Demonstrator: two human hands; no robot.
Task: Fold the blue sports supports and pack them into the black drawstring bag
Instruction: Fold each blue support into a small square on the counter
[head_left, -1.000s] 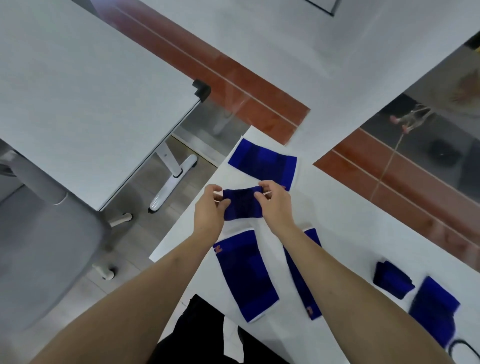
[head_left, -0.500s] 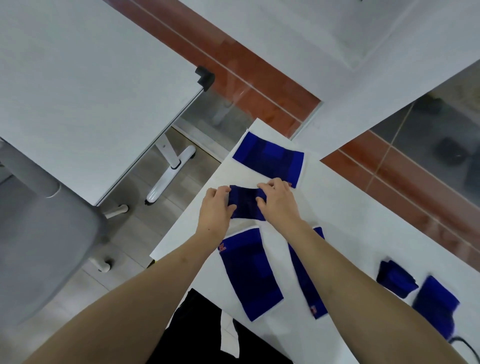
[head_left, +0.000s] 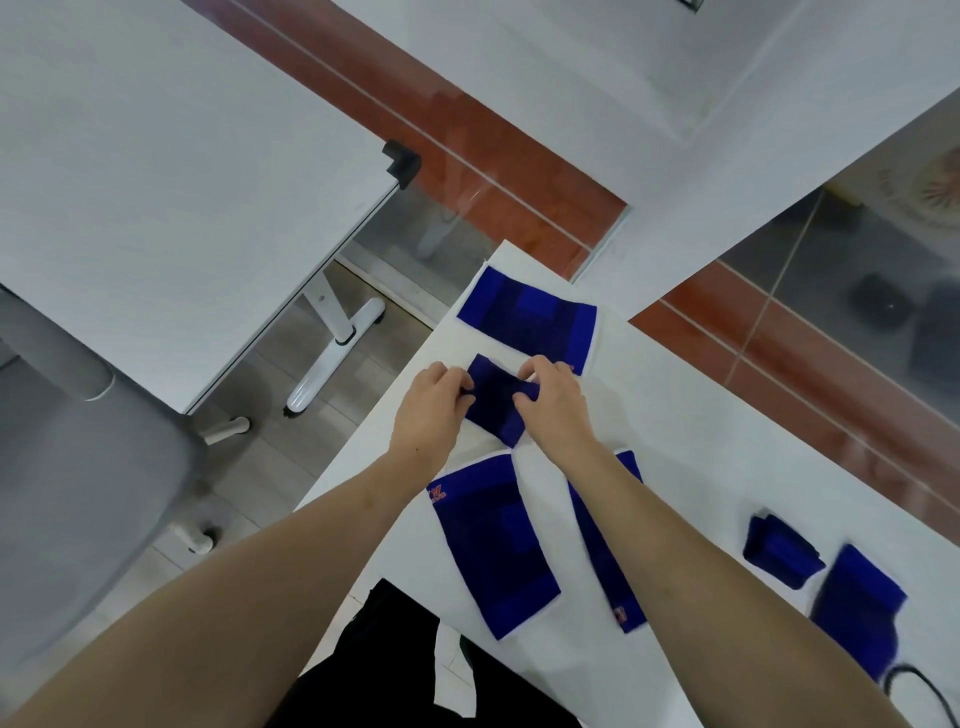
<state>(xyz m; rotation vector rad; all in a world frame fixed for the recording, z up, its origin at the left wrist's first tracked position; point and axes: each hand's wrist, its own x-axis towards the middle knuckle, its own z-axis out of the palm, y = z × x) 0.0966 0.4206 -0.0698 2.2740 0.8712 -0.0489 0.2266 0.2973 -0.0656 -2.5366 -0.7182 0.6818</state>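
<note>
While both forearms reach forward from the bottom of the head view and converge over the white table (head_left: 701, 441), the left hand (head_left: 428, 410) sits knuckles-up with its fingers curled inward, pinching the left edge of a small dark blue support (head_left: 493, 402). Right hand (head_left: 553, 402) likewise palm-down, fingers bent, thumb and fingertips pinching the right edge of the same piece. Neither hand is spread; both are closed on the fabric. The held support looks partly folded, its lower corner pointing toward the person; whether it rests on the table or is slightly lifted cannot be told. Just beyond the hands, a flat support (head_left: 527, 322) lies near the table's far corner. Nearer the person, a second flat support (head_left: 493, 545) with an orange logo lies below the left hand, and a narrow one (head_left: 613, 561) lies partly under the right forearm. Well to the right: a small folded support (head_left: 782, 551), and beside it a blue piece (head_left: 857, 608) touching a black cord (head_left: 919, 686) at the frame edge; this may be at the bag, cannot tell. Black fabric (head_left: 395, 649) shows at the near table edge. A second table (head_left: 156, 182) and grey chair (head_left: 67, 467) stand to the left.
</note>
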